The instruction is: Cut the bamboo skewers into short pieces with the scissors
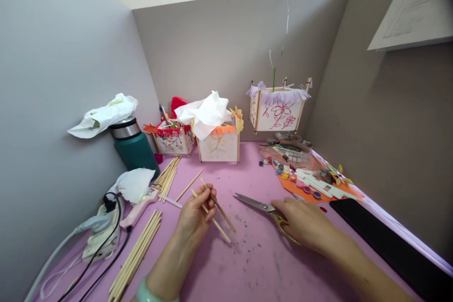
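Two thin wooden sticks, one pale [221, 231] and one darker brown [225, 217], lie between the closed fingers of my left hand [198, 212]. They slant down to the right above the table. My right hand [300, 219] is wrapped round the gold-coloured handles of a pair of scissors [253, 202]. The blades look nearly closed and point left, toward the sticks but apart from them. Behind my left hand, a loose stick [189, 185] rests on the table. To its left lie a bundle of pale sticks [136, 257] and a pink glue gun [139, 210].
Small decorated lanterns, one with an orange fringe [218, 148], stand at the back; a purple-fringed lantern [279, 111] hangs from a wire. A teal bottle [136, 153] and power strip [102, 238] are left. Paint pots, white tubes [314, 184] and a black slab [382, 240] occupy the right.
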